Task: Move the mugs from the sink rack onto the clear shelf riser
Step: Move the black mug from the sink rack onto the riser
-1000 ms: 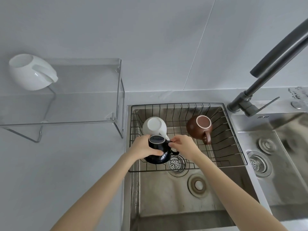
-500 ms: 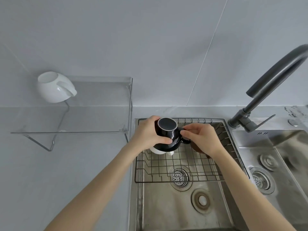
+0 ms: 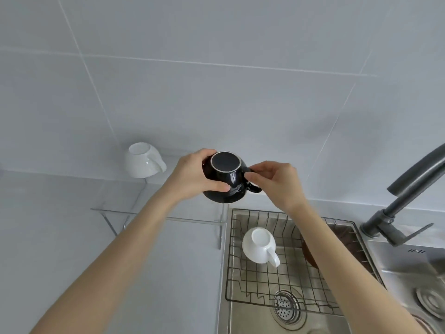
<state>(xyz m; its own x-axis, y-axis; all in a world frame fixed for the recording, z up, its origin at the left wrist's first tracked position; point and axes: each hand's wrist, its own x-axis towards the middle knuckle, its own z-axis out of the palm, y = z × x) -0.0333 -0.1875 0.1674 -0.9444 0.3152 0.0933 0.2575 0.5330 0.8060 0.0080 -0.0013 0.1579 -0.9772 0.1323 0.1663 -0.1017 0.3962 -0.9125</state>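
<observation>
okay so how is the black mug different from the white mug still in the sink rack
The black mug is dark and glossy; the white mug in the sink rack is plain white. The black mug is held in the air by the left hand and the right hand, near the clear shelf riser; the white mug rests on the rack wires, untouched. Both are upside down, base up, each with one handle.

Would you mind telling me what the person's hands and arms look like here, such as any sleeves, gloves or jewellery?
Both arms are bare for as far as the view shows them, with no sleeve in sight. The left hand and the right hand wear no gloves, and no ring, watch or bracelet shows on the fingers or wrists. The fingernails look short and unpainted.
</observation>
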